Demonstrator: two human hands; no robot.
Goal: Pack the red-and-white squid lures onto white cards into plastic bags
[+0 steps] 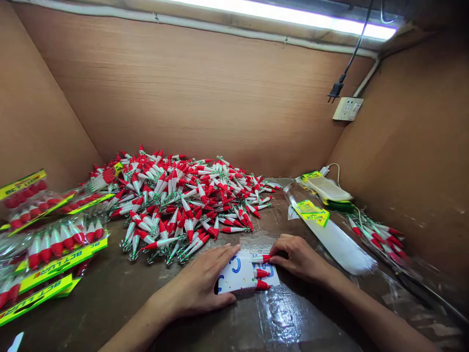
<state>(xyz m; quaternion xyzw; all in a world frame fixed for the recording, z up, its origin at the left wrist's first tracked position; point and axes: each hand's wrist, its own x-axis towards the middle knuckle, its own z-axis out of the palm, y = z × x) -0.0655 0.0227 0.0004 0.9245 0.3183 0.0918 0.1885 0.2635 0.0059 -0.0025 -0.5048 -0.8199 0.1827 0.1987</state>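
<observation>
A white printed card sleeve (240,271) with blue marks lies on the table in front of me. My left hand (205,276) grips its left side, the thumb along the near edge and the fingers over the far edge. Red tips of several squid jigs stick out of the sleeve's right end. My right hand (298,258) pinches the tip of the farthest squid jig (261,258) between thumb and forefinger. The other red tips (263,284) lie nearer to me, over a printed white part. The jigs' bodies are hidden inside the sleeve.
A big heap of red-and-white jigs (183,195) covers the table's back. Packed jigs with yellow header cards (60,261) lie left. On the right are clear plastic bags (339,247), stacked yellow-topped packs (326,188) and a small jig bundle (381,239). A black plug (336,89) hangs above.
</observation>
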